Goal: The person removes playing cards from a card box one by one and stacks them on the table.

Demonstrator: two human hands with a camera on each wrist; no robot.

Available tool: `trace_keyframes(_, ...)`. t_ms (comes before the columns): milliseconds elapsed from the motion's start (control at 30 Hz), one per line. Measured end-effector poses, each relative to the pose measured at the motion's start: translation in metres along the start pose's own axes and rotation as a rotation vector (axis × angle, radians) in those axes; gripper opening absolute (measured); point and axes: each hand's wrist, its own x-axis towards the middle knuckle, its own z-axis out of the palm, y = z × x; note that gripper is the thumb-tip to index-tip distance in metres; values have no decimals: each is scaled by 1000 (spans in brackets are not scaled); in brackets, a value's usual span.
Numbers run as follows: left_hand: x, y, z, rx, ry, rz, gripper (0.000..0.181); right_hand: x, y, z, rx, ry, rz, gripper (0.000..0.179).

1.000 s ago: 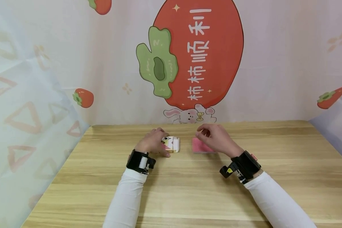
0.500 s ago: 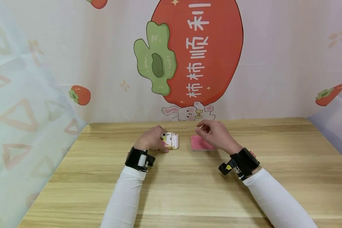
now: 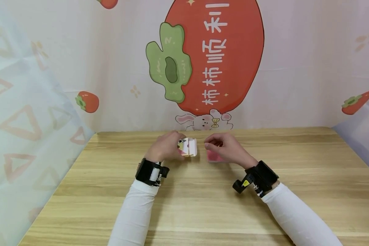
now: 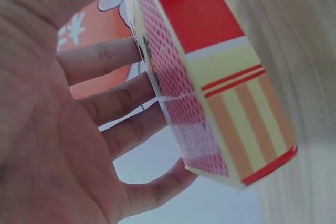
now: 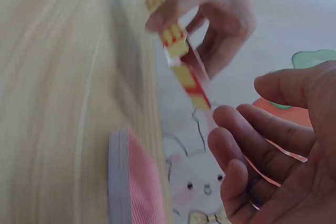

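Observation:
My left hand (image 3: 165, 147) grips a playing card box (image 3: 188, 147) between thumb and fingers. The box shows an ace on its face, and its white flap end points right. In the left wrist view the card box (image 4: 210, 72) is seen from its red, cream and striped side; the right wrist view has it raised off the tabletop. My right hand (image 3: 229, 148) hovers over a pink-backed deck of playing cards (image 3: 214, 157), partly hiding it. Its fingers (image 5: 252, 145) are loosely bent around nothing. The deck (image 5: 139, 187) lies flat in a squared stack.
The wooden table (image 3: 184, 198) runs back to a fabric backdrop (image 3: 295, 68) printed with a large red persimmon and a rabbit. Another fabric panel (image 3: 27, 102) stands along the left side.
My left hand has lifted the card box off the table and shifted it slightly right. My right hand has moved slightly left above the deck, which stays in place.

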Motion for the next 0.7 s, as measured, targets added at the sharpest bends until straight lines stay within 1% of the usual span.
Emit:
trace_keyframes(100,-2,5,-2,22,-5,1,63,-2,-9,1,131,-64,35,22)
trace_keyframes(233,-3,10,-3,47,-6,8,63,-5,-19,5,318,-119,73,28)
trace_keyframes(300,-5,13,-4,53,-2,9,65,-6,-22,7,371,-135,88,30)
trace_keyframes(333,-5,14,-4,54,1,12,67,-6,-20,10,387,-141,93,31)
trace_keyframes(400,-6,16,-5,43,14,32,69,-7,-21,12,395,-147,96,30)
trace_keyframes(567,-9,21,-7,-12,43,96,66,-6,-22,18,349,-125,98,27)
trace_keyframes(700,-10,23,-9,-34,43,99,64,-6,-22,21,320,-86,127,23)
